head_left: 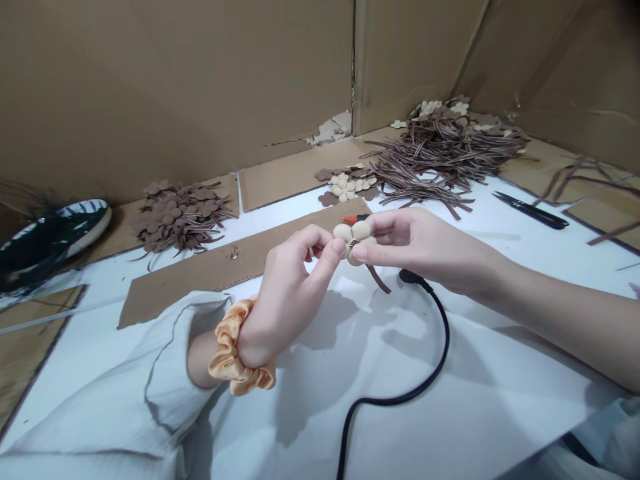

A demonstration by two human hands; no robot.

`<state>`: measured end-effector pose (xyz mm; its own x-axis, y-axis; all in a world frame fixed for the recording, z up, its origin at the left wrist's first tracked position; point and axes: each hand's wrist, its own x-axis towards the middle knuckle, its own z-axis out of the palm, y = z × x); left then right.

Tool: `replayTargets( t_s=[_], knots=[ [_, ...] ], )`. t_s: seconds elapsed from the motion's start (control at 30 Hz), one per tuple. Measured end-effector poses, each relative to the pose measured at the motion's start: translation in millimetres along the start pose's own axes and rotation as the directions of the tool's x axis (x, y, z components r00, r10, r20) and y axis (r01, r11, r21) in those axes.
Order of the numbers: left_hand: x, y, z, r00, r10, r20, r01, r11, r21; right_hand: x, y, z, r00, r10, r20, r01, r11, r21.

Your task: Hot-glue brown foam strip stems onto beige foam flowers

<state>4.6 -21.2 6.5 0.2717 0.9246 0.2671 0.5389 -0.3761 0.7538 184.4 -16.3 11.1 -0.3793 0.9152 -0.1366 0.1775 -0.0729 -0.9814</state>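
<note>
hands pinching tan felt flower [354, 233], l hand [295, 287], r hand [415, 247], strip [379, 279] trailing down-right, prob leather

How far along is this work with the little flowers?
Done, it seems: a pile of brown flower shapes mixed with strips, at left. In hand: the left hand and right hand pinch a padded tan flower with a brown strip trailing. Still waiting: a heap of loose brown strips and tan flower pieces.

Black snips [531, 211]; black cable [447, 333]; canvas shoe [65, 230]
</note>
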Motion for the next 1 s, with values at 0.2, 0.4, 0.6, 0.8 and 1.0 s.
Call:
replayTargets(
  t_s=[0.2,0.4,0.6,0.8,1.0],
  knots=[
    [-1.9,0.1,2.7,1.000,0.005,0.031,-0.004,1.000,-0.029,-1.4,-3.1,1.3,1.000,-0.029,-0.006,0.028,0.993,-0.119],
    [-3.3,-1.4,3.8,0.999,0.004,0.045,-0.002,0.999,-0.055,-4.4,-0.3,2.5,0.999,-0.032,-0.016,0.031,0.997,-0.076],
    [-0.2,-3.2,4.5,1.000,-0.026,0.010,0.026,0.997,-0.071,-0.2,1.5,1.6,1.000,0.017,0.008,-0.017,1.000,0.020],
    [3.6,-11.2,3.9,0.997,-0.045,-0.067,0.035,0.990,-0.135,6.6,2.4,-6.1,0.995,0.083,0.060,-0.082,0.997,-0.012],
    [12.6,-19.2,5.6,0.988,-0.039,-0.151,0.017,0.989,-0.144,10.2,5.4,-12.9,1.000,-0.002,-0.019,0.001,0.999,-0.042]
  ],
)
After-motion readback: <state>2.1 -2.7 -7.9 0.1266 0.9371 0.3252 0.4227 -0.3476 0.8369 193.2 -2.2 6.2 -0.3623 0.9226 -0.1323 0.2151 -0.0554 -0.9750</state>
